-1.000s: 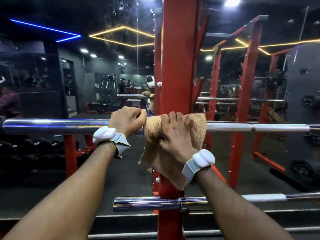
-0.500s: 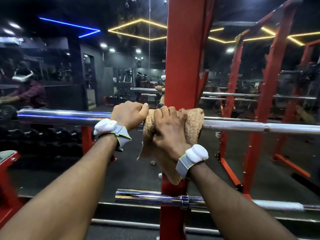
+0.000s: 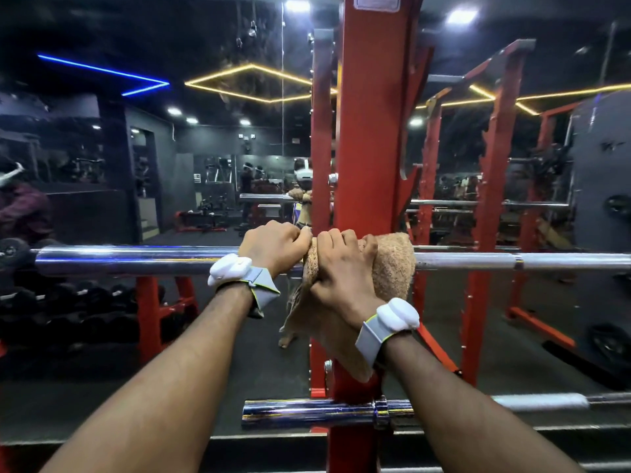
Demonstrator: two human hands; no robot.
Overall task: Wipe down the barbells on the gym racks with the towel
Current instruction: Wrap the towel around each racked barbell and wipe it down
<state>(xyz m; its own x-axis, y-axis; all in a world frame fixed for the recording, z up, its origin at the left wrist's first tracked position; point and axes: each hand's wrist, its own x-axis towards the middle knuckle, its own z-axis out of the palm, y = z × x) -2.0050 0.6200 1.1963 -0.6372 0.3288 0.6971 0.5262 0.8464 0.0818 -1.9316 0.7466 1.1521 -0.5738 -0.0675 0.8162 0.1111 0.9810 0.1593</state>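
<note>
**Lower barbell** [image 3: 307, 412]: chrome sleeve and collar, laid horizontally near the foot of the view, in front of the post. It is partly crossed by the right forearm.

**Red rack upright** [image 3: 370, 138]: vertical post at centre. Its middle stretch is covered by the towel and the right wrist.

**Upper barbell** [image 3: 136, 260]: chrome, carried horizontally across the whole view. Its centre is hidden under the hands and cloth.

**Dumbbells** [image 3: 85, 302]: dark, racked in rows low at the left, beyond the upper bar.

**Further red racks** [image 3: 491, 199]: set to the right with other bars laid across them. A mirrored wall is seen behind.

**Towel** [image 3: 392, 268]: tan terry, draped over the upper barbell just right of centre, before the upright. A loose tail hangs below the bar.

**Right hand** [image 3: 341, 271]: fingers are curled over the towel, clamping it round the bar. A white-and-grey wristband [image 3: 396, 317] is worn.

**Left hand** [image 3: 273, 249]: fingers are wrapped round the bare bar, just beside the towel, knuckles close against the right hand.
</note>
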